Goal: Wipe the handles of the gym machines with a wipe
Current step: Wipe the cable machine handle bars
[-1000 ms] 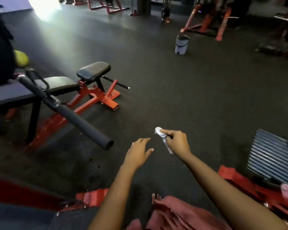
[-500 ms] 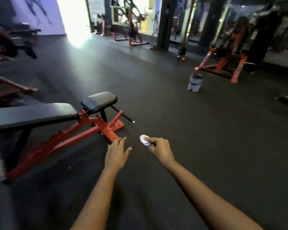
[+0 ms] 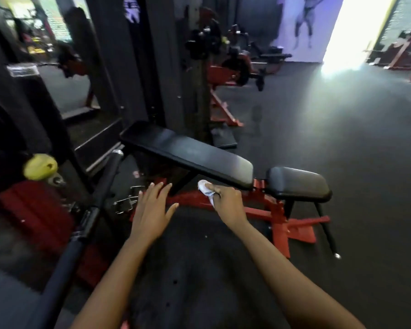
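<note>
My right hand pinches a crumpled white wipe in mid-air, just in front of the black bench pad. My left hand is stretched out beside it with straight, spread fingers and holds nothing. A long black padded bar handle runs diagonally at the left, from near the bench down toward the lower left corner. Both hands are to the right of that bar and touch neither it nor the bench.
The bench has a red steel frame and a separate black seat pad. A tall dark machine column stands behind it, a yellow-green ball at the left. More red machines line the dark rubber floor.
The view has swung left, so the bench now lies straight ahead and the bar handle is back in view. Both hands kept their pose, the right still pinching the wipe.
</note>
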Available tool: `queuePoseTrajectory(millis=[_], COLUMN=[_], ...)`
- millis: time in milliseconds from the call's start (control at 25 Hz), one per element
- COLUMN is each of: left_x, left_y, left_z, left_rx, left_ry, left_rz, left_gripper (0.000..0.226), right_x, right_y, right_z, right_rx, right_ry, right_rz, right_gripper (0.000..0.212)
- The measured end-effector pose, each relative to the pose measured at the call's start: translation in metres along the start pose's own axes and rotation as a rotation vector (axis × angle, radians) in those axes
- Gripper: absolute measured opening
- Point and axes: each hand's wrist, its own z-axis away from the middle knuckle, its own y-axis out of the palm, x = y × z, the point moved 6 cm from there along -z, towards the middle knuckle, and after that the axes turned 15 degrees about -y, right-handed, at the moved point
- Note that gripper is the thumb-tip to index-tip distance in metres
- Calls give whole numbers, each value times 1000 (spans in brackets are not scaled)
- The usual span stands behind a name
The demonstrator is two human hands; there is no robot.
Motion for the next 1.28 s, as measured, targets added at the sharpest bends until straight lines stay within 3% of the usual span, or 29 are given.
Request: queuePoseTrajectory(millis=[320, 480, 640, 800, 920, 1080, 1280], left_x=[63, 80, 98, 111, 103, 80, 33], left_y=[-45, -48, -52, -49, -45, -55, -69], left_z=[23, 57, 85, 94, 86, 98, 201], left_rx=[-379, -477, -485, -207, -187, -219, -368], left_ry=[-376, -617, -1006, -1310, -1350, -1331, -1424], left_rz=[-158, -170, -318, -412, -370, -419, -352], left_gripper=[45, 51, 67, 54, 47, 57, 68], right_x=[25, 50, 78, 105, 114, 117, 130], right_y=[83, 121, 134, 145, 150, 153, 136], right_z=[-85, -105, -115, -103, -86, -65, -14], right_rx=[328, 467, 636, 761, 829, 873, 843], right_ry=[-319, -465, -639, -711, -743, -726, -771], right_rz=[-295, -496, -584, -699, -745, -764, -796], right_gripper=[41, 40, 36, 34, 32, 33, 35])
